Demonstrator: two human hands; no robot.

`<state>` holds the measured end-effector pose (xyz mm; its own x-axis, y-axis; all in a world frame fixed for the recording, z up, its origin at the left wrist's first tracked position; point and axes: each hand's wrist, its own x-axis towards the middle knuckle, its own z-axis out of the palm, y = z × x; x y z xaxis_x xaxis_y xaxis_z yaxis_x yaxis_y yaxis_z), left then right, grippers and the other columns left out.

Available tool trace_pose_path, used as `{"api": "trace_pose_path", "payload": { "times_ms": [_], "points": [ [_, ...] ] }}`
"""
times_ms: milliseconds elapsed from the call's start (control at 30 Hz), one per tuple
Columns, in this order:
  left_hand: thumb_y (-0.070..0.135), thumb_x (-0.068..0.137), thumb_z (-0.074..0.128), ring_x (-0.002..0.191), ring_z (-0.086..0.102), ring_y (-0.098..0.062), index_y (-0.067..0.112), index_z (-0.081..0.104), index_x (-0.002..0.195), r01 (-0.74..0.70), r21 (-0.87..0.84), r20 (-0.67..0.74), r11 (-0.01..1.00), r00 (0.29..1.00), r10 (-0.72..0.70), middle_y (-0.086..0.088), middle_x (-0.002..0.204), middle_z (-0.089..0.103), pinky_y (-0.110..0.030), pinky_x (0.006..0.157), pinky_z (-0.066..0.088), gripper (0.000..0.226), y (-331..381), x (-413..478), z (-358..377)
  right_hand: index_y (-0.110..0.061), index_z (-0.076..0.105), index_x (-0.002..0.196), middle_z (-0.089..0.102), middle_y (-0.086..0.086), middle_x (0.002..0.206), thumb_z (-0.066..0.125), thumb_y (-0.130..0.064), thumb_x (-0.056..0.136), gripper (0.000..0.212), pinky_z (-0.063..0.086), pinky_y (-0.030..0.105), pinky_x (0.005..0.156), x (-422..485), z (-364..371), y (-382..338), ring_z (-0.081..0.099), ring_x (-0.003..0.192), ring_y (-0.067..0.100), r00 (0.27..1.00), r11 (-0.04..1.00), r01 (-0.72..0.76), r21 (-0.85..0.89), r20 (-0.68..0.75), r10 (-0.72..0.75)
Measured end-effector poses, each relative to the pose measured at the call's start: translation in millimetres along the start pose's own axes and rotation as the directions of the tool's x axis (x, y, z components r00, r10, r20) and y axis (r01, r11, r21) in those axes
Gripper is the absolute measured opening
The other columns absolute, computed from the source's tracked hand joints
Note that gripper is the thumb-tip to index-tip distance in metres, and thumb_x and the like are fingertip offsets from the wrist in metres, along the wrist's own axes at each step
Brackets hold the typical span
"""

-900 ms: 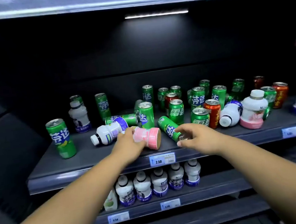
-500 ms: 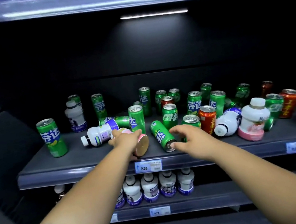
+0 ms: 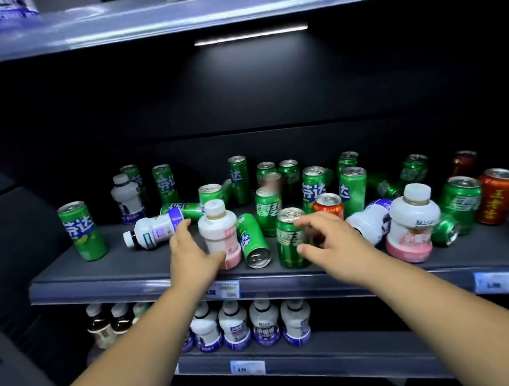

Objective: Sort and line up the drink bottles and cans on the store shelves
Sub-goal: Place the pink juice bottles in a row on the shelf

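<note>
Drink bottles and cans scattered over dark grey middle shelf [image 3: 101,271], some upright, some toppled. White plastic bottle with pink base and white cap [image 3: 219,233] upright near front edge, left of centre. Left hand [image 3: 190,259] against its left side, thumb on pink base, fingers [image 3: 183,228] spread and reaching behind; grip looks loose, cannot tell if fully clamped. Green aluminium can with white lettering [image 3: 290,240] upright near front edge, centre. Right hand [image 3: 327,241] around its right side, fingers apart and curled, fingertips touching can, not closed tight. Green can lying on its side [image 3: 253,241] between pink-base bottle and upright can, bottom end facing front edge. White bottle with purple label lying on its side [image 3: 154,230] just left of left hand, cap pointing left. Tall green can with yellow fruit print [image 3: 81,230] upright toward left end, well apart from rest. Small white bottle [image 3: 126,196] upright at back left. Cluster of green cans upright across back and centre. Red-orange can [image 3: 328,205] just behind right hand. Second pink-base bottle [image 3: 412,223] upright right of centre near front edge, another white bottle [image 3: 370,221] toppled beside it. Orange-red can [image 3: 497,194] and dark red can [image 3: 464,163] toward right end. Row of white purple-label bottles [image 3: 251,326] upright on lower shelf. White price tag [image 3: 227,288] on front edge under left hand.
</note>
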<state>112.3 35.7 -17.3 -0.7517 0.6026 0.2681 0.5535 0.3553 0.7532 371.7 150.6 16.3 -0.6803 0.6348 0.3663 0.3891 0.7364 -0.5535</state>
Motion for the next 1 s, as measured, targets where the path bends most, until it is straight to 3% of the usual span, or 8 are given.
{"api": "trace_pose_path", "payload": {
  "times_ms": [133, 300, 400, 500, 667, 833, 933, 1000],
  "points": [
    [0.024, 0.062, 0.083, 0.112, 0.059, -0.025, 0.027, 0.034, 0.142, 0.075, -0.186, 0.115, 0.98, 0.992, -0.054, 0.002, 0.125, 0.06, -0.043, 0.102, 0.047, 0.094, 14, 1, 7, -0.03, 0.059, 0.126, 0.054, -0.006, 0.125, 0.071, -0.031, 0.088, 0.04, 0.042, 0.03, 0.1, -8, -15, 14, 0.052, 0.113, 0.012, 0.999, 0.998, -0.053, 0.02, 0.007, 0.053],
    [0.016, 0.062, 0.084, 0.104, 0.063, -0.026, 0.034, 0.048, 0.111, 0.039, -0.165, 0.029, 0.985, 0.999, -0.035, 0.004, 0.112, 0.066, -0.045, 0.093, 0.051, 0.063, 17, -2, 19, -0.028, 0.059, 0.126, 0.054, -0.006, 0.122, 0.07, -0.03, 0.089, 0.039, 0.041, 0.026, 0.092, -24, -35, 27, 0.053, 0.109, 0.012, 0.989, 0.988, -0.138, 0.065, -0.035, 0.141],
    [0.036, 0.051, 0.087, 0.103, 0.063, -0.026, 0.03, 0.053, 0.119, 0.034, -0.114, 0.006, 0.993, 0.999, -0.033, 0.0, 0.115, 0.067, -0.049, 0.091, 0.053, 0.075, 13, 1, 25, -0.029, 0.061, 0.123, 0.057, -0.006, 0.12, 0.069, -0.032, 0.088, 0.036, 0.044, 0.03, 0.096, -35, -44, 42, 0.056, 0.109, 0.012, 0.977, 0.977, -0.197, 0.083, -0.063, 0.203],
    [0.034, 0.054, 0.092, 0.107, 0.063, -0.028, 0.024, 0.054, 0.126, 0.042, -0.126, 0.033, 0.991, 0.999, -0.039, -0.004, 0.12, 0.067, -0.049, 0.094, 0.052, 0.082, 20, 0, 31, -0.028, 0.064, 0.111, 0.06, -0.005, 0.113, 0.07, -0.028, 0.087, 0.025, 0.047, 0.031, 0.093, -45, -52, 57, 0.059, 0.102, 0.014, 0.959, 0.963, -0.244, 0.115, -0.118, 0.257],
    [0.048, 0.044, 0.093, 0.099, 0.068, -0.019, 0.031, 0.053, 0.121, 0.067, -0.176, 0.143, 0.982, 0.989, -0.042, 0.005, 0.112, 0.07, -0.048, 0.089, 0.057, 0.088, 23, 7, 51, -0.022, 0.061, 0.099, 0.062, -0.002, 0.103, 0.07, -0.024, 0.083, 0.019, 0.051, 0.037, 0.082, -58, -62, 79, 0.06, 0.093, 0.022, 0.844, 0.915, -0.386, 0.114, -0.357, 0.401],
    [0.018, 0.064, 0.09, 0.105, 0.06, -0.024, 0.022, 0.045, 0.129, 0.047, -0.233, 0.202, 0.971, 0.979, 0.001, -0.001, 0.116, 0.062, -0.043, 0.093, 0.051, 0.079, 57, -20, 69, -0.009, 0.045, 0.129, 0.048, 0.016, 0.13, 0.08, -0.019, 0.073, 0.067, 0.036, 0.04, 0.101, -59, -73, 101, 0.044, 0.12, 0.035, 0.715, 0.856, -0.5, 0.135, -0.494, 0.495],
    [0.022, 0.067, 0.089, 0.107, 0.059, -0.024, 0.026, 0.044, 0.131, 0.008, -0.223, 0.223, 0.975, 0.974, 0.043, 0.0, 0.12, 0.061, -0.043, 0.093, 0.051, 0.079, 64, -24, 78, -0.011, 0.029, 0.149, 0.045, 0.015, 0.143, 0.08, -0.014, 0.074, 0.09, 0.037, 0.037, 0.103, -54, -79, 109, 0.044, 0.129, 0.034, 0.725, 0.836, -0.498, 0.231, -0.417, 0.548],
    [0.022, 0.068, 0.088, 0.106, 0.059, -0.025, 0.028, 0.043, 0.128, 0.005, -0.224, 0.229, 0.975, 0.972, 0.048, 0.001, 0.119, 0.061, -0.041, 0.092, 0.05, 0.075, 66, -25, 82, -0.011, 0.031, 0.148, 0.05, 0.012, 0.139, 0.079, -0.013, 0.075, 0.087, 0.039, 0.035, 0.098, -51, -78, 114, 0.048, 0.127, 0.032, 0.736, 0.83, -0.5, 0.247, -0.384, 0.558]
  ]
}}
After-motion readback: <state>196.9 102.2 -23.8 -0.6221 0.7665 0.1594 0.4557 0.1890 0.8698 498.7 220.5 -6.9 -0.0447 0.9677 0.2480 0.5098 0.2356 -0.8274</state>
